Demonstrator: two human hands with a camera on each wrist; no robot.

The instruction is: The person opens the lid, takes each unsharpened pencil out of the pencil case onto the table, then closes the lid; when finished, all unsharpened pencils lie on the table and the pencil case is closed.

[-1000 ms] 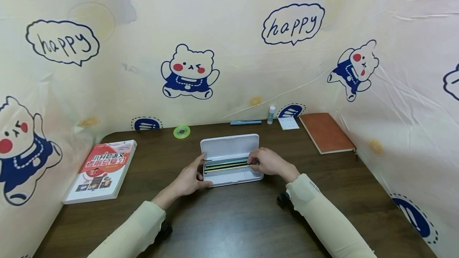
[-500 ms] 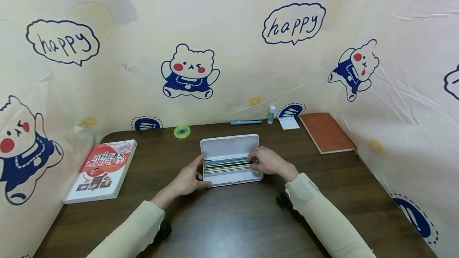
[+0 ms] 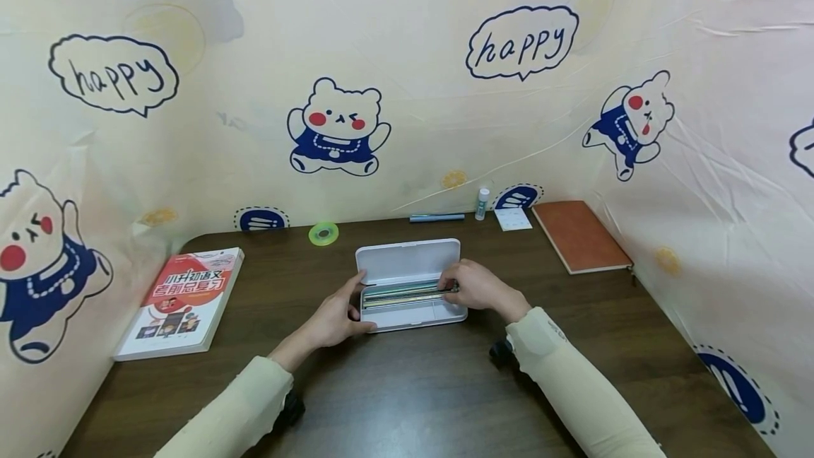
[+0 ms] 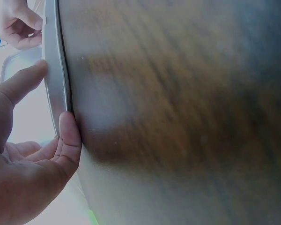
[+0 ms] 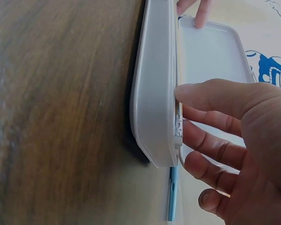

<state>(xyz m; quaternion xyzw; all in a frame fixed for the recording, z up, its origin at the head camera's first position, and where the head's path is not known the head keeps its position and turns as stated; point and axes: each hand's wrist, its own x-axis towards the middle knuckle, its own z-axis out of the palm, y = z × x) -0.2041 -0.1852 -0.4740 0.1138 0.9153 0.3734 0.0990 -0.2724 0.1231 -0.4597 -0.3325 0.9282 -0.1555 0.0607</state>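
Pencil case (image 3: 407, 260), white and hinged, lies open at the centre of the head view, its lid raised toward the top of the frame and its tray toward the bottom. Several slim pencils (image 3: 400, 295) lie lengthwise side by side in the tray, nearer the hinge, with a white strip of tray floor showing below them. The two hands are apart, one at each end of the case. The left hand (image 3: 332, 316) grips the left end, thumb at the lower left corner and a finger reaching up by the hinge; the left wrist view shows its fingers bent around the side. The right hand (image 3: 475, 285) is over the right end, thumb and fingers pinching the ends of pencils; how many it holds cannot be told.

Both cream sleeves (image 3: 225, 412) come in from the bottom edge, over a dark wooden tabletop (image 3: 407, 408). At left lies a thick red-and-white book (image 3: 178, 306). Along the upper edge of the tabletop are a lime-green tape roll (image 3: 323, 234), a blue pen (image 3: 437, 218), an upright glue stick (image 3: 481, 204) and a small white paper (image 3: 512, 219). A brown notebook (image 3: 581, 237) lies at right. Behind hangs pale fabric (image 3: 413, 13) printed with bears.
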